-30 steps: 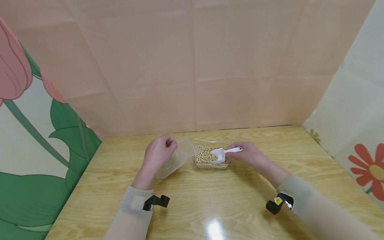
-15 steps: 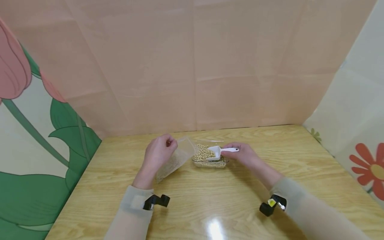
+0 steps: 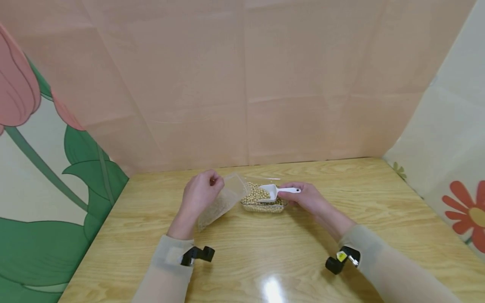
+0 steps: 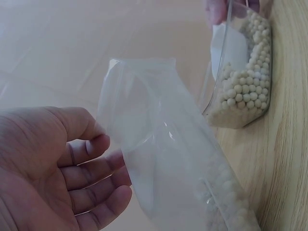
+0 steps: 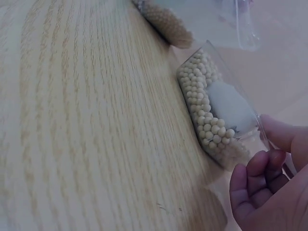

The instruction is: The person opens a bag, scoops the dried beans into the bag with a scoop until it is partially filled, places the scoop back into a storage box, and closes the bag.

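With thumb and index finger, my left hand (image 3: 200, 193) pinches the top edge of a clear plastic zip bag (image 3: 227, 197). Pale beans lie in the bag's bottom, as the left wrist view shows, and its mouth gapes toward the container. My right hand (image 3: 307, 197) grips the handle of a white scoop (image 3: 270, 191). The scoop's bowl is dug into dried soybeans (image 3: 253, 195), some lying in it. They fill much of a clear rectangular container (image 3: 265, 208) between the hands. In the right wrist view the scoop's bowl (image 5: 232, 108) shows through the container's wall.
The container and the bag's lower end rest on a wood-grain table (image 3: 242, 252). A plain pinkish sheet (image 3: 242, 92) rises behind the table's back edge. Flower-patterned sheets stand at left and right. A small camera is strapped to each wrist.
My right hand has moved left, pushing the scoop farther into the soybeans, and beans have come into its bowl. The container has slid slightly left. My left hand and the bag stay still.
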Tool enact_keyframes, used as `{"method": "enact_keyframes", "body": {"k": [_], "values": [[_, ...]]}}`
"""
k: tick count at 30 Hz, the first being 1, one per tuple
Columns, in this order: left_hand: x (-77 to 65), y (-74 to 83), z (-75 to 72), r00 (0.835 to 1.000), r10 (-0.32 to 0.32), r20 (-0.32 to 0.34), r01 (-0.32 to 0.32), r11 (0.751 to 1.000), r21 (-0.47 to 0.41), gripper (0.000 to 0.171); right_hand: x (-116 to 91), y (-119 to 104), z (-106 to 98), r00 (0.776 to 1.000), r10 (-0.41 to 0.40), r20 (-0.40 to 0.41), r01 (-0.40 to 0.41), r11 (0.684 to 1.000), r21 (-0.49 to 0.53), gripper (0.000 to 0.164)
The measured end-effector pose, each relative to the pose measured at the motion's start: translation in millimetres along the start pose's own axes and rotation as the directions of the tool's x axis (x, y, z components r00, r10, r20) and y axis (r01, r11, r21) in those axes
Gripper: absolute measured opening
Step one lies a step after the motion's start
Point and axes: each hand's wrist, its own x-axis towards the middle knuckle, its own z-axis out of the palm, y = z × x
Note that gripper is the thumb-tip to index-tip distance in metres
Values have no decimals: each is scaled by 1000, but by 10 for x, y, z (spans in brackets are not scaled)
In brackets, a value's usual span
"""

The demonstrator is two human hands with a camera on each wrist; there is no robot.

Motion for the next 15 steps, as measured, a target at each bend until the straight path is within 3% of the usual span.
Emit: {"method": "enact_keyframes", "body": {"k": [9, 15], "values": [[-5, 0, -2, 1000, -9, -3, 9, 1000, -1, 17, 16, 91, -27, 999, 1, 34, -5, 993, 115, 42], [-6, -8, -6, 1000, -8, -2, 8, 1000, -4, 17, -2, 169, -78, 997, -11, 81, -17, 941, 338, 21]]}}
